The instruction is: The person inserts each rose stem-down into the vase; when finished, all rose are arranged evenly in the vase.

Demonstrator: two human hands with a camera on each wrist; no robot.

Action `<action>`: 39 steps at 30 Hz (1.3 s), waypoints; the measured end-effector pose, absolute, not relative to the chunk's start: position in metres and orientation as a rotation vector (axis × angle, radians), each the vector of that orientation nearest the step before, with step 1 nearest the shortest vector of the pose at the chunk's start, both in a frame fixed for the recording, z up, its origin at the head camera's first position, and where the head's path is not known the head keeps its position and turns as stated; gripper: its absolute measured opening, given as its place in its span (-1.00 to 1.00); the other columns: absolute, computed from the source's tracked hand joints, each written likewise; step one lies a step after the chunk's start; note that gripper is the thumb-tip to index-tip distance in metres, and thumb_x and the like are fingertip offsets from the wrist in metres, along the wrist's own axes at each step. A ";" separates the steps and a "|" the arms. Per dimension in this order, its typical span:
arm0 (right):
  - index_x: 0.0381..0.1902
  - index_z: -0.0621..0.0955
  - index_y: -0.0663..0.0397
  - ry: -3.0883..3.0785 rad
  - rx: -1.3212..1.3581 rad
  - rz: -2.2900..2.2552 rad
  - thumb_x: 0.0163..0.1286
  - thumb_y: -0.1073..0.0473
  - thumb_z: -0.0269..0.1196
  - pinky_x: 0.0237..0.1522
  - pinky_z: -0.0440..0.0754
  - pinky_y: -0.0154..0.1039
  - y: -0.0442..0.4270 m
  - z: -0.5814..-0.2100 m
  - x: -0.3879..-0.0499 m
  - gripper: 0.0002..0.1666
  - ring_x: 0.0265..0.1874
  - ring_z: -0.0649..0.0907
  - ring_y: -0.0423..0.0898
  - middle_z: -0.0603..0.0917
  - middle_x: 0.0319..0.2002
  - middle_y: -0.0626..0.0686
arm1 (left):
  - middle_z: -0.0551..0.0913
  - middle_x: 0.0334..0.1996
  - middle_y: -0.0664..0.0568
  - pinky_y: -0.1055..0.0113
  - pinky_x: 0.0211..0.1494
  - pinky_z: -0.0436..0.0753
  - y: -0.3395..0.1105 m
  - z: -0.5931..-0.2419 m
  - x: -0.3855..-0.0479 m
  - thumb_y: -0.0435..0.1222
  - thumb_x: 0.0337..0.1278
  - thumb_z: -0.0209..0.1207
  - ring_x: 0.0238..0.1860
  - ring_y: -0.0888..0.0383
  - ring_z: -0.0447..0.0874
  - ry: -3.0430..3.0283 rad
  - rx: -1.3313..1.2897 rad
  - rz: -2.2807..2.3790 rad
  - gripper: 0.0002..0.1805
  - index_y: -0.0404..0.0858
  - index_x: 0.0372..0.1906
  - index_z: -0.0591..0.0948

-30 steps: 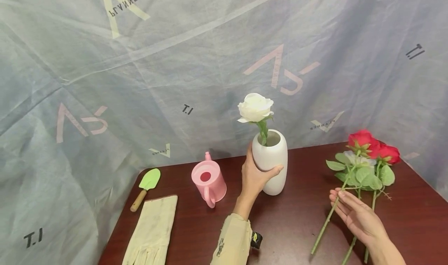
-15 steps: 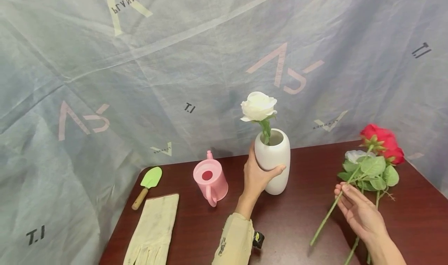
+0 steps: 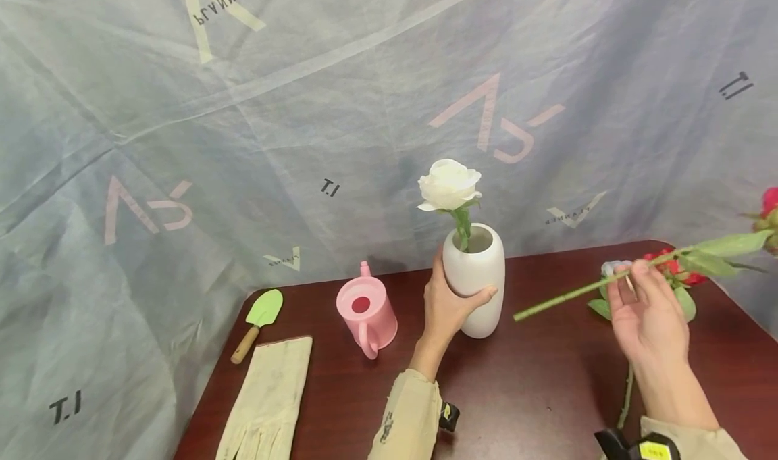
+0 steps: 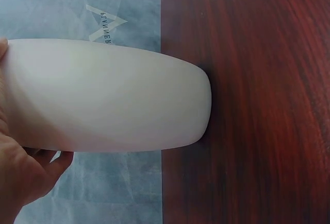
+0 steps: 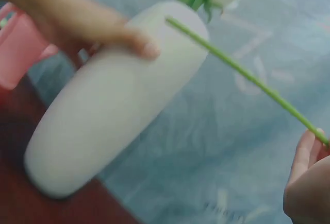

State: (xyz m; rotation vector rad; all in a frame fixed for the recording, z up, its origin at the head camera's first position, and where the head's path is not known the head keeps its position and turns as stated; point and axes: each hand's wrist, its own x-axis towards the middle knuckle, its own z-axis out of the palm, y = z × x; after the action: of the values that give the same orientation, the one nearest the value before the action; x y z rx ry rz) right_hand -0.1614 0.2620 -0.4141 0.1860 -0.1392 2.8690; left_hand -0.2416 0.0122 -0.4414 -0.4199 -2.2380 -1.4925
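A white vase (image 3: 477,277) stands upright on the table, a white rose (image 3: 448,186) leaning in its mouth. My left hand (image 3: 446,308) grips the vase from its left side, thumb across the front; the left wrist view shows the vase (image 4: 113,98) with its base on the table. To the right, my right hand (image 3: 650,311) pinches the green stem of a red rose (image 3: 768,207), raised above the table. That stem's bare end points left toward the vase, apart from it in the head view. The rose's bloom is cut off by the frame edge.
Behind my right hand lie more red roses (image 3: 673,265) and a whitish flower (image 3: 614,268), partly hidden. Left of the vase stand a pink watering can (image 3: 379,318), a green trowel (image 3: 264,307) and a cream glove (image 3: 270,392). A grey cloth hangs behind the table.
My right hand has lifted a red rose off the pile and tilted it, its bloom swinging right and its stem end rising leftward. The left hand and the vase stay put.
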 end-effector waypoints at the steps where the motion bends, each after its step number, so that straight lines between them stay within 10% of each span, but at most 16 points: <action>1: -0.37 0.57 0.47 -0.130 0.186 2.855 0.40 0.48 -0.08 -0.20 0.57 -0.12 0.260 -0.406 -0.165 -0.72 -0.34 0.60 0.14 0.59 -0.41 0.30 | 0.56 -0.06 0.28 0.27 -0.13 0.53 0.012 -0.441 -0.242 0.08 -0.52 0.50 -0.13 0.28 0.55 -2.239 -0.419 -1.491 0.12 0.29 0.35 0.15; 12: -0.45 0.56 0.40 -0.111 -0.012 2.765 0.24 0.55 0.13 -0.27 0.59 -0.13 0.226 -0.337 -0.199 -0.90 -0.41 0.64 0.11 0.60 -0.47 0.23 | 0.55 -0.07 0.30 0.28 -0.15 0.53 0.013 -0.440 -0.243 0.07 -0.50 0.49 -0.15 0.28 0.54 -2.235 -0.443 -1.532 0.11 0.31 0.35 0.14; 39: -0.48 0.66 0.26 -0.736 -0.151 2.577 0.03 0.48 0.36 -0.29 0.62 -0.27 0.168 -0.326 -0.230 -0.90 -0.44 0.69 -0.06 0.68 -0.43 0.07 | 0.53 -0.01 0.30 0.27 -0.11 0.52 0.010 -0.443 -0.242 0.12 -0.50 0.48 -0.11 0.30 0.53 -2.233 -0.470 -1.504 0.14 0.31 0.37 0.10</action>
State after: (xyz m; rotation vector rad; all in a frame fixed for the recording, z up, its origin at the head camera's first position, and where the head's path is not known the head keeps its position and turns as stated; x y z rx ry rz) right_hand -0.2305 0.1676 -0.3260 -0.1508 -0.7357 2.5774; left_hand -0.2424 0.0100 -0.4427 -0.4699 -2.2334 -1.5040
